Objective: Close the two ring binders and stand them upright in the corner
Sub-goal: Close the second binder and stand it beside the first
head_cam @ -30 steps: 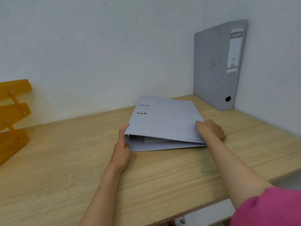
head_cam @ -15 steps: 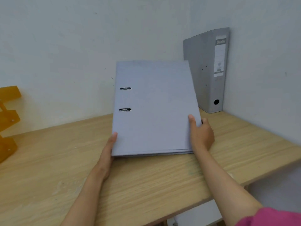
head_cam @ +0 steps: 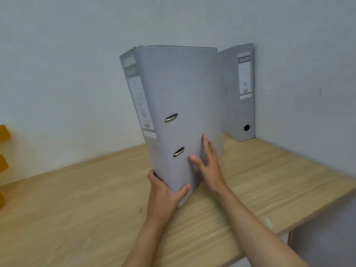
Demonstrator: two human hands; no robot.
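Observation:
A closed grey ring binder is held nearly upright above the wooden desk, tilted slightly left, its labelled spine turned to the left. My left hand grips its bottom corner at the spine. My right hand lies flat against the front cover with fingers spread. A second grey binder stands upright in the corner where the two walls meet, spine facing out, partly hidden behind the held one.
An orange paper tray rack shows at the far left edge. The desk's front edge runs diagonally at the lower right, with a drop beyond it. White walls close the back and right sides.
The binder went from lying flat on the desk to being lifted and turned upright, spine to the left. My left hand moved to its bottom corner and my right hand onto the cover.

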